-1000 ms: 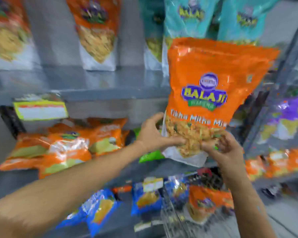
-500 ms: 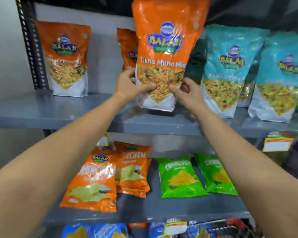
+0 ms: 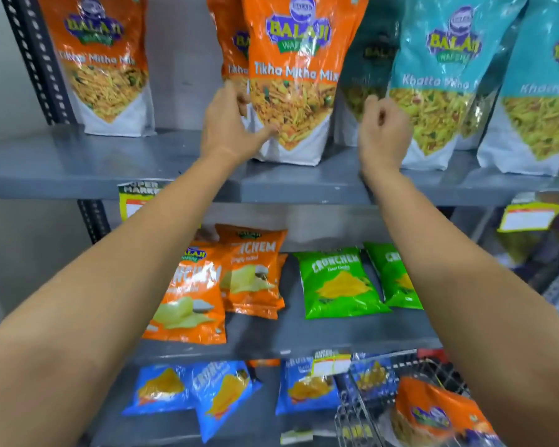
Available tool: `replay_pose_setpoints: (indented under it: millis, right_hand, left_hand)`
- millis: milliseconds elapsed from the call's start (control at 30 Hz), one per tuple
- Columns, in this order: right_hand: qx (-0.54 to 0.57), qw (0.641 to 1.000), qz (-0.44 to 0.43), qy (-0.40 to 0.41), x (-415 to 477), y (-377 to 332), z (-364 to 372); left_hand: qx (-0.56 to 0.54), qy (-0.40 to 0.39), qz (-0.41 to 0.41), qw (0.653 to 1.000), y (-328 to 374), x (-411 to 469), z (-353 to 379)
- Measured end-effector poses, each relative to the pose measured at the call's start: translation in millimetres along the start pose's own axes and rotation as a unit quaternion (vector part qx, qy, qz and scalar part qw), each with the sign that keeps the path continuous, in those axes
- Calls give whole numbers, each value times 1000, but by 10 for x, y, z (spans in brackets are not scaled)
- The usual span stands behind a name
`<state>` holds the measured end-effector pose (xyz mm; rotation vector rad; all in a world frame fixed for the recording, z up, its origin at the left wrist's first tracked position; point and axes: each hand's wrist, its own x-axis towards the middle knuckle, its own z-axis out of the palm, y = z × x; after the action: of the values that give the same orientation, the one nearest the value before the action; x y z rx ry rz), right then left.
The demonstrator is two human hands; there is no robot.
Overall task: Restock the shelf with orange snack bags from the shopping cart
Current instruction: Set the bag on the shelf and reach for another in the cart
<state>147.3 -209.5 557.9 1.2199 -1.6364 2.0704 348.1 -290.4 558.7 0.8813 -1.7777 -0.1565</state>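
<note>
An orange Tikha Mitha Mix bag [image 3: 299, 75] stands upright on the grey top shelf [image 3: 110, 166], in front of another orange bag [image 3: 229, 43]. My left hand [image 3: 229, 130] grips its lower left edge, thumb on the front and fingers behind. My right hand [image 3: 383, 127] hovers just right of the bag, apart from it, fingers loosely curled around nothing. A third orange bag [image 3: 100, 62] stands at the shelf's left end. At the bottom right, the wire shopping cart [image 3: 359, 411] holds one more orange bag [image 3: 433, 411].
Teal Khatta Mitha bags [image 3: 446, 75] stand on the top shelf right of my right hand. On the middle shelf lie orange [image 3: 191, 295] and green Crunchem packs [image 3: 339, 282], with blue packs [image 3: 220, 395] below. A perforated black upright [image 3: 36, 59] bounds the shelf's left side.
The orange bag has come down onto the top shelf and stands there. My right hand has let go and shifted right. The view has moved closer to the shelf.
</note>
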Motion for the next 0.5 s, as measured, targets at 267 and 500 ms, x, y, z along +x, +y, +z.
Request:
replay_pose_setpoints:
  millis: [267, 500]
  right_hand:
    - [-110, 906, 404, 63, -2077, 1585, -1840]
    - [-107, 760, 610, 196, -3464, 2559, -2853]
  left_hand:
    - [-65, -74, 90, 991, 597, -1708, 694]
    - [-198, -367, -280, 865, 812, -3812, 2425]
